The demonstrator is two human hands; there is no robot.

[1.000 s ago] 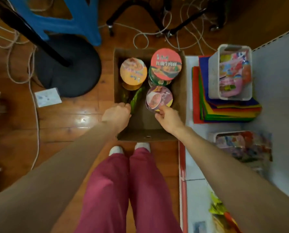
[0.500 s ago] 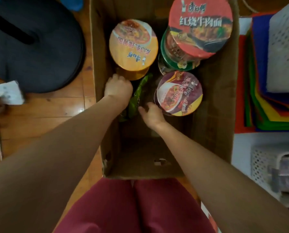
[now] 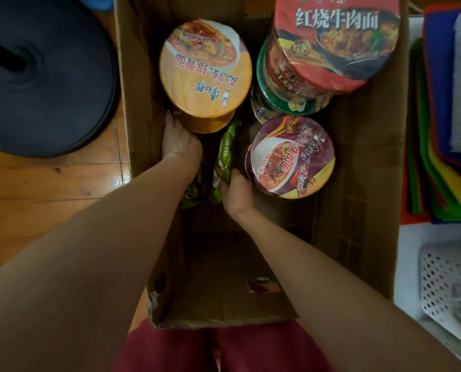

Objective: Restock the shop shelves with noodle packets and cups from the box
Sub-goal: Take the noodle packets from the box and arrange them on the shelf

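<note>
Left hand (image 3: 181, 140) deep in box (image 3: 358, 183), grip unclear | right hand (image 3: 237, 191) pinching green packet (image 3: 225, 154)

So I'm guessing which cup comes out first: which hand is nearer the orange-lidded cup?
Left. The left hand is up against the orange-lidded cup; the right hand is farther off, at the green packet beside the purple-lidded cup.

bare box floor (image 3: 218, 269) nearest the person, cups (image 3: 292, 157) crowding the far half, green packets (image 3: 224, 157) wedged upright between them
</note>
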